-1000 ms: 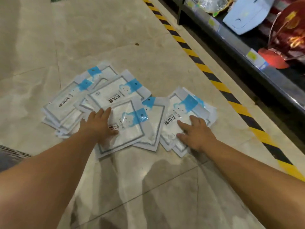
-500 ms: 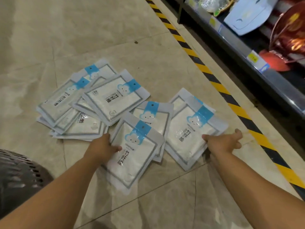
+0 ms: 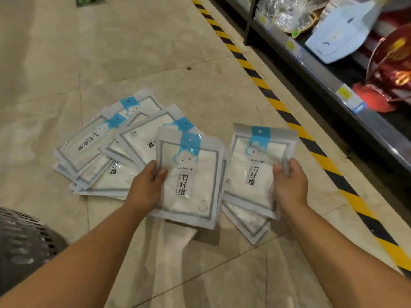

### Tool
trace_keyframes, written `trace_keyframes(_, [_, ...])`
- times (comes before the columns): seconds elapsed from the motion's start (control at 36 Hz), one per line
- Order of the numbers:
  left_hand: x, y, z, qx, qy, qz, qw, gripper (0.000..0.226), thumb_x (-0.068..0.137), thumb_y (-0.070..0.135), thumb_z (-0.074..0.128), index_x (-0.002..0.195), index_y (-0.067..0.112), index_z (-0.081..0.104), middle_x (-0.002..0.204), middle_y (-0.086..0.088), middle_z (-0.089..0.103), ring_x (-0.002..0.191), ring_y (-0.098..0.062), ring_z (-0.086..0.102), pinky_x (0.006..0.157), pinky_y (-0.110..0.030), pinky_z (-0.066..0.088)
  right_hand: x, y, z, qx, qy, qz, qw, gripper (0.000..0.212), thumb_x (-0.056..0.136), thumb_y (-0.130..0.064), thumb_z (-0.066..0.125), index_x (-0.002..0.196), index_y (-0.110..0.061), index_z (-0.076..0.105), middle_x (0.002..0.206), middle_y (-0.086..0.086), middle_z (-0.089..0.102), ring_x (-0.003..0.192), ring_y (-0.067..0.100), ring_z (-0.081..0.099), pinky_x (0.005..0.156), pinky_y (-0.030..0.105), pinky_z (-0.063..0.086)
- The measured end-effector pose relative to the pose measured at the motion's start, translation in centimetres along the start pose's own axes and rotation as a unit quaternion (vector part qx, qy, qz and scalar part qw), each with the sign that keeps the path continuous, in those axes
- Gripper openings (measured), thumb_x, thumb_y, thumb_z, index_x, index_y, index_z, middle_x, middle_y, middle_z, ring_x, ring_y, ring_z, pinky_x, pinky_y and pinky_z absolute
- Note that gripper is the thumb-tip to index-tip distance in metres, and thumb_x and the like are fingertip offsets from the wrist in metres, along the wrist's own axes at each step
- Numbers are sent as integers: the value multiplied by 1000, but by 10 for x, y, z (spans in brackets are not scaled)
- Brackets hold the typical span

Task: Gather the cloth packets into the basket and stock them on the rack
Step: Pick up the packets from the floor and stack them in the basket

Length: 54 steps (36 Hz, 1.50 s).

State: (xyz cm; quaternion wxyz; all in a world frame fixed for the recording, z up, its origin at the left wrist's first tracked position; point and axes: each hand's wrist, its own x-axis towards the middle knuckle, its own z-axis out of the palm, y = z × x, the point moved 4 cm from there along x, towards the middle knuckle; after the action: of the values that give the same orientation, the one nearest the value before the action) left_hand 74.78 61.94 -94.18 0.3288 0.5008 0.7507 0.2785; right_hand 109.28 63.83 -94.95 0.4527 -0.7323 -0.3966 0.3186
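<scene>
**Slip risk**

A dark perforated basket (image 3: 24,245) is seen left of the left grip (image 3: 146,187), by which one white blue-tabbed cloth packet (image 3: 189,181) is clasped. A second packet (image 3: 255,167) is pinched by the right grip (image 3: 289,185). Either could be dropped through slippery film.

Dim, warm light (soft sheen on the floor (image 3: 155,52)), with wide-angle bending and blurred edges.
</scene>
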Motion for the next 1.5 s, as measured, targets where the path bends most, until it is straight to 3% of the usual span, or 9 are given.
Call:
trace_keyframes(0.22, [6, 45, -34, -46, 121, 42, 991, 19, 105, 29, 45, 100, 12, 51, 82, 5, 58, 70, -2, 50, 55, -14, 33, 11, -83, 16, 28, -28, -156, 987, 6, 103, -12, 52, 99, -16, 52, 79, -12, 56, 67, -12, 52, 57, 9, 37])
trace_keyframes(0.33, [12, 73, -62, -65, 157, 75, 983, 18, 105, 31, 45, 96, 15, 50, 81, 8, 58, 72, -7, 52, 59, -31, 35, 11, -124, 29, 72, -61, -178, 980, 11, 102, -15, 55, 107, -24, 57, 87, -25, 65, 81, -3, 60, 74, 22, 49])
trace_keyframes(0.5, [13, 116, -116, -61, 216, 102, 969, 25, 105, 30, 45, 86, 15, 41, 70, 4, 52, 62, -7, 46, 51, -23, 31, 4, -202, 43, 142, -100, -205, 963, 22, 100, -17, 56, 118, -28, 60, 113, -7, 69, 105, 13, 66, 90, 35, 53])
trace_keyframes(0.89, [-32, 149, -278, -30, 325, 107, 939, 25, 105, 32, 44, 94, 10, 47, 76, 4, 55, 65, -8, 46, 53, -25, 31, -75, -356, 92, 210, -172, -233, 934, 14, 101, -18, 57, 106, -31, 61, 106, -6, 70, 93, 7, 68, 77, 29, 55])
trace_keyframes(0.97, [-50, 140, -325, -18, 346, 100, 933, 28, 104, 35, 44, 110, 10, 55, 92, -2, 63, 79, -22, 50, 66, -36, 35, -107, -381, 110, 228, -195, -232, 925, 13, 101, -16, 57, 107, -27, 61, 104, -7, 70, 87, 3, 68, 73, 23, 56])
trace_keyframes(1.14, [-91, 97, -403, -5, 392, 56, 918, 26, 104, 35, 44, 85, 18, 42, 79, -3, 58, 78, -29, 54, 62, -39, 34, -179, -420, 161, 236, -269, -232, 905, 9, 101, -13, 56, 102, -21, 60, 93, -4, 69, 72, 0, 65, 63, 19, 52])
trace_keyframes(1.25, [-120, 48, -444, 7, 424, 7, 906, 28, 104, 37, 45, 83, 19, 40, 79, -3, 57, 72, -23, 52, 57, -36, 34, -235, -429, 203, 214, -333, -231, 889, 8, 100, -12, 57, 100, -20, 61, 98, 3, 70, 85, 17, 66, 77, 36, 54])
trace_keyframes(1.39, [-166, -32, -474, 14, 431, -82, 898, 21, 103, 36, 44, 96, 18, 51, 83, -5, 61, 80, -33, 60, 68, -47, 54, -310, -422, 250, 165, -420, -212, 867, 12, 100, -11, 56, 100, -22, 60, 97, -3, 68, 84, 13, 64, 70, 24, 49])
trace_keyframes(1.5, [-212, -95, -480, 47, 433, -185, 881, 25, 103, 36, 44, 99, 13, 52, 89, -9, 62, 87, -34, 58, 75, -44, 46, -369, -404, 283, 80, -490, -201, 845, 13, 101, -15, 54, 113, -18, 59, 105, -3, 66, 93, 16, 62, 75, 28, 45])
